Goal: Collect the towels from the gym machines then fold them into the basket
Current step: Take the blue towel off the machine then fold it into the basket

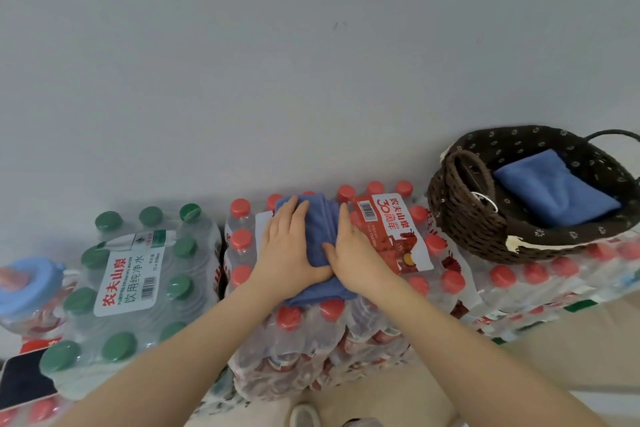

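A folded blue towel (323, 236) lies on top of a shrink-wrapped pack of red-capped water bottles (426, 246). My left hand (287, 246) presses flat on the towel's left half with straight fingers. My right hand (353, 253) lies along the towel's right edge, fingers straight, thumb on the cloth. To the right, a dark woven basket (460, 215) with handles stands on another bottle pack and holds one folded blue towel (554, 189).
A pack of green-capped bottles (128, 284) stands to the left, with a blue-lidded jug (29, 284) beyond it. A dark phone-like slab (26, 381) lies at bottom left. A grey wall (311, 62) rises behind. A shoe tip (304, 416) shows on the pale floor.
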Available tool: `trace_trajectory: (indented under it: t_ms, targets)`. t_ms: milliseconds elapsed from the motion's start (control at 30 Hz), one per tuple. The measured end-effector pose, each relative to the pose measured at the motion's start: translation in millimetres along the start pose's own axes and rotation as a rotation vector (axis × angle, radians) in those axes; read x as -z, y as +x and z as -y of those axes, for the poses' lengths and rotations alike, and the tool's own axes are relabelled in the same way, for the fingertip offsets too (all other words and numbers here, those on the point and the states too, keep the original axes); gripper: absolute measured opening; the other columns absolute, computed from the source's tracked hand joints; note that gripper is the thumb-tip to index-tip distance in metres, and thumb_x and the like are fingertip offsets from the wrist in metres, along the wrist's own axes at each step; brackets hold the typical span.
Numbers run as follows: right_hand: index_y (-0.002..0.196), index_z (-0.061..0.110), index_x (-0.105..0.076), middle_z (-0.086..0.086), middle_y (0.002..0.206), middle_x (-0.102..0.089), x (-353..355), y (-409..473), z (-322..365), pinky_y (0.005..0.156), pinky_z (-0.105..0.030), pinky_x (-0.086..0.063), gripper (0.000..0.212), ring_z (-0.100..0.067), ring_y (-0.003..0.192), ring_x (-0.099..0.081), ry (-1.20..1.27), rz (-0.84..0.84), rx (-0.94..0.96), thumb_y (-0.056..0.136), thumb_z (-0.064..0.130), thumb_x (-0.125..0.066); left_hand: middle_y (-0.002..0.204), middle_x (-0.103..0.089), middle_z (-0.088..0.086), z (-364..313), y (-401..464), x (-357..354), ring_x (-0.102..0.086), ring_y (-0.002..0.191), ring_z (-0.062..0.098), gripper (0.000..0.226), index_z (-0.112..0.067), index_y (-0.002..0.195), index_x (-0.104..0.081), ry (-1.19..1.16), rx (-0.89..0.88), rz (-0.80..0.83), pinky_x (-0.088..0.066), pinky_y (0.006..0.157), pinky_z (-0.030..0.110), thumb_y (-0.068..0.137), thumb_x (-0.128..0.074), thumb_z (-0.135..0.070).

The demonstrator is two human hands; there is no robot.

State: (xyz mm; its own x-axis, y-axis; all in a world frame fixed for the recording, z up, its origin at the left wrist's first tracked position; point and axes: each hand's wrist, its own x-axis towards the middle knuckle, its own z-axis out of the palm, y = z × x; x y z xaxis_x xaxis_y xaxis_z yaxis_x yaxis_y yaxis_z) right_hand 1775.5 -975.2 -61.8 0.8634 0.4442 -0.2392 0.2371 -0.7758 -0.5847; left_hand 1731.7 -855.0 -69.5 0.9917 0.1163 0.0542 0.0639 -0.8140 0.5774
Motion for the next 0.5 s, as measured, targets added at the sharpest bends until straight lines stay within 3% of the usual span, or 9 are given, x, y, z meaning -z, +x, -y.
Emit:
trace_trajectory:
  t_ms: [100,167,233,300,400,467,500]
  targets:
    - [0.146,0.017,0.017,-0.011,0.133,-0.049,-4.3,-8.5,-1.8,0.11,-0.042,-0.026,0.078,-0.026,0.123,-0.042,-0.136,-0.07,0.028,0.096,0.035,-0.04,0.157,0.004,0.003,7.0,0.9,0.0,0.007,0.145,0.017,0.122,-0.012,0.147,-0.001,0.051,0.003,0.156,0.001,0.118,0.032,0.049,-0.033,-0.076]
    - [0.146,0.019,0.016,-0.004,0.128,-0.054,-4.8,-10.1,-6.1,0.114,-0.051,-0.003,0.079,-0.021,0.129,-0.035,-0.219,-0.079,-0.031,0.094,0.046,-0.037,0.156,0.014,0.001,10.7,-0.2,4.0,0.016,0.143,0.018,0.135,-0.014,0.147,0.001,0.102,-0.038,0.259,0.002,0.117,0.036,0.039,-0.04,-0.083]
    - [0.147,0.016,0.008,-0.005,0.135,-0.049,-1.1,-6.2,-8.1,0.114,-0.052,0.003,0.084,-0.021,0.135,-0.029,-0.156,-0.05,-0.089,0.09,0.053,-0.042,0.154,0.02,0.001,14.9,-2.9,7.1,0.021,0.142,0.02,0.145,-0.019,0.145,-0.006,0.108,-0.079,0.321,0.0,0.118,0.042,0.025,-0.047,-0.091]
    - [0.148,0.017,-0.003,-0.005,0.143,-0.041,4.4,2.4,-10.8,0.115,-0.051,-0.006,0.09,-0.025,0.136,-0.031,-0.012,-0.044,-0.132,0.083,0.054,-0.054,0.153,0.024,0.001,19.3,-6.3,10.7,0.025,0.14,0.02,0.139,-0.023,0.139,-0.016,0.071,-0.115,0.348,-0.002,0.117,0.044,0.022,-0.041,-0.096]
    - [0.143,0.02,-0.015,-0.005,0.136,-0.045,14.7,2.7,-5.8,0.1,-0.039,-0.04,0.082,-0.026,0.121,-0.048,0.353,-0.068,-0.069,0.081,0.033,-0.067,0.149,0.026,-0.007,28.1,-9.2,18.4,0.025,0.137,0.011,0.125,-0.028,0.138,-0.016,-0.013,-0.162,0.392,-0.006,0.116,0.041,0.034,-0.044,-0.091]
    - [0.142,0.02,-0.015,-0.002,0.126,-0.044,19.8,-0.6,1.1,0.08,-0.025,-0.045,0.076,-0.019,0.107,-0.051,0.549,-0.08,-0.066,0.085,0.018,-0.064,0.146,0.024,-0.011,30.5,-10.9,23.9,0.02,0.137,0.01,0.117,-0.033,0.142,-0.008,-0.013,-0.221,0.399,-0.009,0.116,0.039,0.044,-0.047,-0.085]
    - [0.142,0.021,-0.014,0.001,0.122,-0.04,22.0,-1.4,2.1,0.077,-0.024,-0.044,0.074,-0.017,0.104,-0.049,0.618,-0.09,-0.098,0.086,0.015,-0.062,0.146,0.024,-0.011,29.8,-11.6,27.3,0.019,0.138,0.01,0.114,-0.035,0.141,0.0,0.009,-0.256,0.413,-0.008,0.116,0.037,0.048,-0.048,-0.082]
